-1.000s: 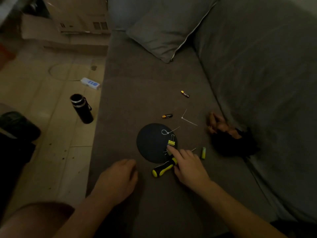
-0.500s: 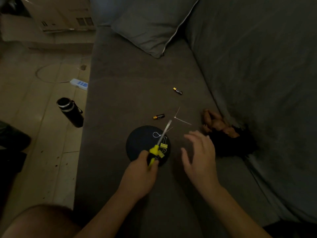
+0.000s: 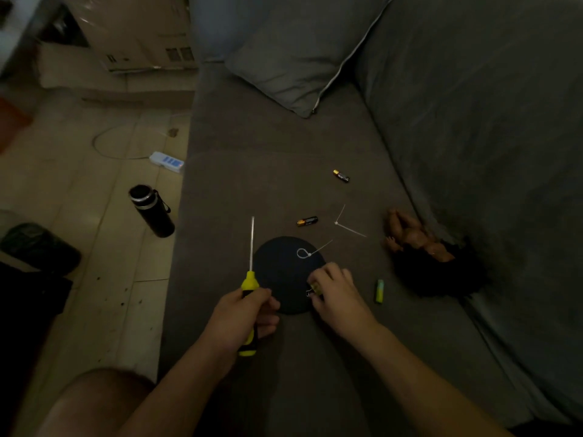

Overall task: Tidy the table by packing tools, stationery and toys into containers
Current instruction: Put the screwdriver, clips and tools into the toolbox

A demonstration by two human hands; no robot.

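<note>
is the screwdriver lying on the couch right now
No, the left hand grips the screwdriver by its yellow handle, shaft pointing away above the sofa seat.

two batteries [image 3: 341, 176] [image 3: 307, 221], two cable ties [image 3: 348, 225] [image 3: 310, 251], one screwdriver [image 3: 250, 279], one doll [image 3: 419, 241], one highlighter [image 3: 379, 291]

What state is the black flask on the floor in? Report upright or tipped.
Upright. The black flask stands on its base on the floor tiles, mouth at the top, beside the sofa.

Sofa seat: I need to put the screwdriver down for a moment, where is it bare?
Bare: the seat between the pillow and the far battery, and the near strip beneath the forearms. Crowded: around the black disc, with the zip ties, near battery, doll and green battery.
</note>
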